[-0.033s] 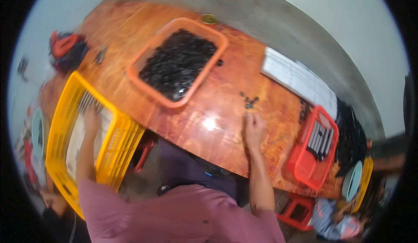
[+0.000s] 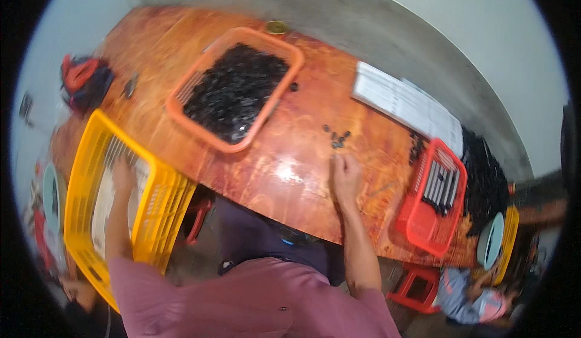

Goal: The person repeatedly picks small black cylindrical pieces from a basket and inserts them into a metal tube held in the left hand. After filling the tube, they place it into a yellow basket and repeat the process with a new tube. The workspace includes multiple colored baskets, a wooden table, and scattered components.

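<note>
My left hand (image 2: 123,176) reaches down into a yellow plastic basket (image 2: 174,199), close to a row of thin grey strips (image 2: 115,151) at its far end. Blur hides its fingertips and anything between them. A pale sheet (image 2: 104,202) lines the basket. Resting on the wooden table, my right hand (image 2: 347,174) is closed with its fingers curled; what they hold, if anything, is hidden. Just beyond its knuckles lie several small black pieces (image 2: 339,138). An orange basket (image 2: 209,138) filled with black pieces (image 2: 236,90) stands farther left.
At the right, a red basket (image 2: 420,232) holds grey strips (image 2: 442,187). Behind it are a black heap (image 2: 484,180) and printed sheets (image 2: 405,99). A gold round tin (image 2: 276,27) and a dark-and-red bag (image 2: 85,81) lie farther back. Another person (image 2: 463,295) sits lower right, near a red stool (image 2: 417,286).
The whole view has shifted slightly. Both hands keep their places beside the strips and the small black pieces.
</note>
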A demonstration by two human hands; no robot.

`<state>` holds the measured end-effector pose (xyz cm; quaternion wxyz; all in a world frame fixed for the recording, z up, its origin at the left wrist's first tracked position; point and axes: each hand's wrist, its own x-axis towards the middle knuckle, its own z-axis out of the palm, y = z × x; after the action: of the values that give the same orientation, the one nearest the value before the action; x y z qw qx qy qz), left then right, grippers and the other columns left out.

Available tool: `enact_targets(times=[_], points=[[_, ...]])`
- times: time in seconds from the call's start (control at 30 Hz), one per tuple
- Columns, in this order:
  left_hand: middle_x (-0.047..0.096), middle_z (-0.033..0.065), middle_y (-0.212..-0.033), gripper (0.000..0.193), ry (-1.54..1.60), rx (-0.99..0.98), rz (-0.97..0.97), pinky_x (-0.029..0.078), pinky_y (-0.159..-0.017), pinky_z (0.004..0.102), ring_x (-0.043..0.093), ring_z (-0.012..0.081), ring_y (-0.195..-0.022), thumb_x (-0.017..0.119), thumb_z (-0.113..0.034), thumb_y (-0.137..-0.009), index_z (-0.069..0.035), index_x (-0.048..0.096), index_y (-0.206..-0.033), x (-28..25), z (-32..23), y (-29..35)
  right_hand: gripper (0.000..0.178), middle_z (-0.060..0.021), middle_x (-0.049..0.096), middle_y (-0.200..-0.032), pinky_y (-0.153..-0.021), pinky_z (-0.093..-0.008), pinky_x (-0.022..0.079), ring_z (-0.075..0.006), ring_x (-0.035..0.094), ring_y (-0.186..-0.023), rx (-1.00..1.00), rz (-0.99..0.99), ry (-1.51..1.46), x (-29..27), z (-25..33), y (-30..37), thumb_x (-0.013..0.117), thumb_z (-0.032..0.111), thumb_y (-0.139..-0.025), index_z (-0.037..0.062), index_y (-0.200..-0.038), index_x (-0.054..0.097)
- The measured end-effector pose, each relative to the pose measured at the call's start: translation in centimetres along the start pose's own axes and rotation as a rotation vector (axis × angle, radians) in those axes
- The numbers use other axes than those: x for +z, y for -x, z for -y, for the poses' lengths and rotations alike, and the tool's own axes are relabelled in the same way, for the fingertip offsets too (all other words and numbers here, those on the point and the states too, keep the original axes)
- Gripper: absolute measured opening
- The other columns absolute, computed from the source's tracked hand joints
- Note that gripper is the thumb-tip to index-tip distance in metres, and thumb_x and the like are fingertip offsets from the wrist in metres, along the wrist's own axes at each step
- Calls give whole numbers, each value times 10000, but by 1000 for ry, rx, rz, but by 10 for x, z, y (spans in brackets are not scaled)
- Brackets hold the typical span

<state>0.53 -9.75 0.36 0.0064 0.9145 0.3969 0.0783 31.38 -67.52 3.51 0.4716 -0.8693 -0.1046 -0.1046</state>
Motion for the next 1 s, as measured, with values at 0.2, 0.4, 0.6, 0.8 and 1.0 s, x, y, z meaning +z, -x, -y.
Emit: enact_targets(times=[0.2, 0.4, 0.6, 0.8, 1.0], points=[[509, 230, -1314, 498, -7, 24, 87, 513, -910, 530, 572, 465, -1154, 712, -28, -855, -10, 475, -1293, 2, 5, -14, 297, -190, 567, -734, -751, -476, 407, -384, 556, -751, -52, -1, -1, -11, 19, 0, 602, 175, -958, -15, -732, 572], [559, 180, -1221, 514, -163, 167, 27, 535, -794, 488, 631, 408, -1029, 741, -109, -840, -35, 514, -1296, 11, 32, -16, 290, -205, 584, -749, -734, -486, 416, -394, 566, -768, -83, 13, 19, -8, 14, 1, 614, 195, -951, -19, -755, 593], [613, 216, -1185, 398, -31, 177, -67, 499, -923, 476, 605, 419, -1092, 715, -145, -876, 9, 601, -1226, -26, 33, -37, 280, -199, 615, -778, -759, -481, 433, -386, 584, -789, -99, -31, -42, -8, 13, 2, 631, 206, -949, -13, -775, 623], [643, 177, -1267, 340, 184, 289, -551, 475, -1001, 405, 620, 339, -1136, 649, -111, -999, 14, 600, -1311, -118, -17, -55, 175, -166, 679, -892, -842, -440, 454, -333, 633, -889, -2, 91, -55, -21, 16, 7, 637, 177, -926, 6, -912, 671], [658, 134, -1260, 283, 383, 505, -710, 512, -939, 358, 631, 267, -1120, 634, -48, -1013, 10, 623, -1290, -151, -163, 49, 147, -148, 708, -941, -748, -413, 537, -288, 701, -810, -105, -141, 114, -106, 52, 2, 666, 135, -911, 25, -1006, 688]])
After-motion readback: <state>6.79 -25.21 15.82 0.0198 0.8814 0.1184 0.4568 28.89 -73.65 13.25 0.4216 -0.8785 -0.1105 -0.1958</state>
